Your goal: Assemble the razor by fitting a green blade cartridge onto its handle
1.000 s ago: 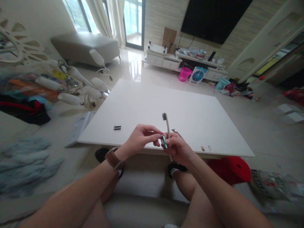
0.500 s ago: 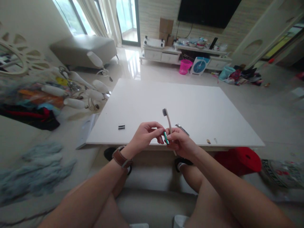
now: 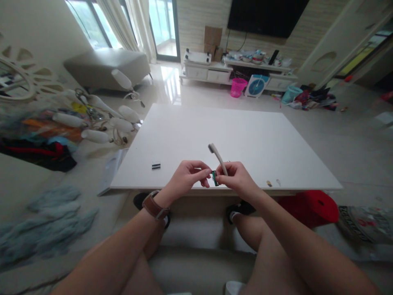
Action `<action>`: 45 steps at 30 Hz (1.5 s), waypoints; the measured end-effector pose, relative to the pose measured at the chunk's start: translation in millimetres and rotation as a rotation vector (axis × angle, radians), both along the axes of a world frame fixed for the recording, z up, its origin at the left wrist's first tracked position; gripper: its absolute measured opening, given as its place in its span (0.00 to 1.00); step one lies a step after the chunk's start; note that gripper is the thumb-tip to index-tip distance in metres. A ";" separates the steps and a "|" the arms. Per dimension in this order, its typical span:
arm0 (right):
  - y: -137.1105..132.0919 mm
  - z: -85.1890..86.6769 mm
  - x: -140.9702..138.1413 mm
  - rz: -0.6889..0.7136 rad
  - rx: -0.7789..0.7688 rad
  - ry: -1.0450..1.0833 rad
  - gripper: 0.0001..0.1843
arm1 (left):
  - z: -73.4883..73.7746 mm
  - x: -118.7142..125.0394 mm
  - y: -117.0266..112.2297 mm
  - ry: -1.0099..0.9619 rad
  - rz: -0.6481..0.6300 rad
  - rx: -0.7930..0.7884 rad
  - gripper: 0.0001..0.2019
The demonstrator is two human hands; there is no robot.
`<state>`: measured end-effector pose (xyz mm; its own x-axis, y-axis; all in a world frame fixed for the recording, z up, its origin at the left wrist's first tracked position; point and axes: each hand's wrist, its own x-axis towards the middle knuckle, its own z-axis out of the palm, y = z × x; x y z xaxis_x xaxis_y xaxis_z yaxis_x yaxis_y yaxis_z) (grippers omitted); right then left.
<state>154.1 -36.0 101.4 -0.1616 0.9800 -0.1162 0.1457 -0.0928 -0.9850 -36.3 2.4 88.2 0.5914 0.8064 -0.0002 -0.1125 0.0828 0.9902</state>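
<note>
My right hand is closed on a light-handled toothbrush, whose grey bristle head points up and away to the left. The same hand pinches a small flat green piece with a black edge between thumb and fingers. From the other side, my left hand has its thumb and forefinger closed at the left edge of this piece. Its other fingers are curled loosely below. Both hands are over the near edge of the white table. What the green piece is, I cannot make out.
Two small black strips lie on the table at left. A small brownish piece and a small clear piece lie near the front edge at right. A red round stool stands beside the table.
The green piece has turned, showing more of its flat face. The toothbrush leans further left. The silvery object behind my right hand is now almost wholly covered by it.
</note>
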 end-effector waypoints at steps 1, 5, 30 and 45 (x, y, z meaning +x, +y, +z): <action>-0.1 0.6 0.2 0.007 0.005 -0.029 0.06 | 0.3 -0.4 0.0 0.019 -0.009 0.002 0.12; -0.1 2.3 0.4 0.049 0.014 -0.094 0.07 | 0.2 0.1 -0.2 0.062 -0.023 0.000 0.12; 1.9 0.4 -6.9 -0.094 -0.011 0.056 0.13 | -7.6 -0.9 2.6 -0.054 -0.029 -0.129 0.10; 1.8 -1.9 3.5 -0.072 0.283 -0.213 0.18 | -13.9 -4.9 14.2 -0.104 0.191 -0.132 0.10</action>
